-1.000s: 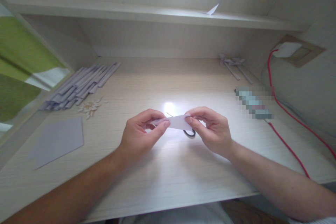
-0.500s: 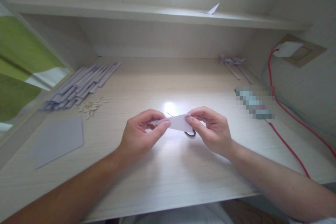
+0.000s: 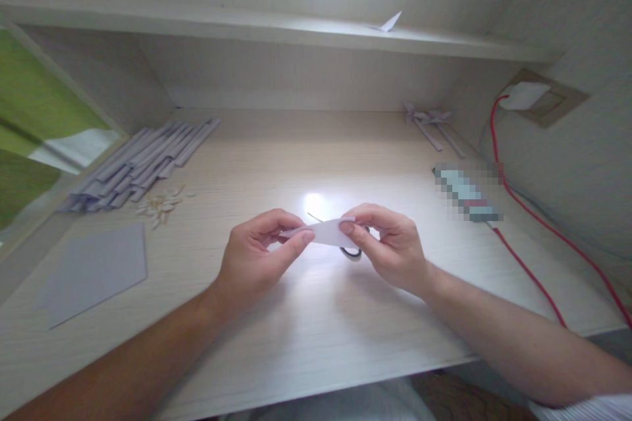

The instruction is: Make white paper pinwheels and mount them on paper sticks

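Paper piece: between the 2 hands, above the desk, set back from its front edge.
Paper surface: white, thin, smooth, tapering leftward.
Left hand: thumb and fingers closed on the paper's left end.
Right hand: thumb and fingertips pinching the right end.
Dark loop: curved, partly hidden behind paper and right hand.
Rolled paper tubes: piled by the desk's left edge.
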Available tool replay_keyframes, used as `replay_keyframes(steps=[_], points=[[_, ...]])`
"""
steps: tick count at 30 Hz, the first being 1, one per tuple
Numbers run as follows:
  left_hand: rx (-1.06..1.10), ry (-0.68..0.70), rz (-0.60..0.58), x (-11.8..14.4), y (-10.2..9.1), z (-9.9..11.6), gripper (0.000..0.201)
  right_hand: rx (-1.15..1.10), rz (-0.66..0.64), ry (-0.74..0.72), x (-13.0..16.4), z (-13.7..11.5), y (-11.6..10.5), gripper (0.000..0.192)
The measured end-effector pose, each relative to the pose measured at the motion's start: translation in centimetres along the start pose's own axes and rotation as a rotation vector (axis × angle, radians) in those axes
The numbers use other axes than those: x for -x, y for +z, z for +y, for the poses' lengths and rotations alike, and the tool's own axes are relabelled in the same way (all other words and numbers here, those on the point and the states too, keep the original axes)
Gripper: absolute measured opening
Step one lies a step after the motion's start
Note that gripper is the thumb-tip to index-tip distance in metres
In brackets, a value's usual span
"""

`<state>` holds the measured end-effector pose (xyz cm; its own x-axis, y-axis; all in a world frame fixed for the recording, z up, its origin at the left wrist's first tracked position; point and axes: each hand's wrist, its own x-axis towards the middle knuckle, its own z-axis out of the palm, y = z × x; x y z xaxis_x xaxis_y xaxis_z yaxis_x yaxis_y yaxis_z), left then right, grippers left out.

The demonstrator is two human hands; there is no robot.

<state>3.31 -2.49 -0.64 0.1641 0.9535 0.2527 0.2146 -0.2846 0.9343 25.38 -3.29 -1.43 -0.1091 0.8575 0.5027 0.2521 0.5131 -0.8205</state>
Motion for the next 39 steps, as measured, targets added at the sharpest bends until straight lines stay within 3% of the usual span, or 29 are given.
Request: replay_keyframes(steps=[14,27,39], points=[[0.061,0.003,0.046,0.05,0.05,0.15,0.006,-0.012,-0.023,-0.057,0.28,0.38,-0.47,0.008],[0.248,-0.033,0.038,-0.47,-0.20,-0.13,0.006,0.064,0.024,-0.237,0.01,0.19,-0.43,0.023],[0.212,-0.017,-0.001,-0.42,-0.70,-0.20,0.009,0.012,0.050,-0.158,-0.03,0.14,-0.55,0.020]])
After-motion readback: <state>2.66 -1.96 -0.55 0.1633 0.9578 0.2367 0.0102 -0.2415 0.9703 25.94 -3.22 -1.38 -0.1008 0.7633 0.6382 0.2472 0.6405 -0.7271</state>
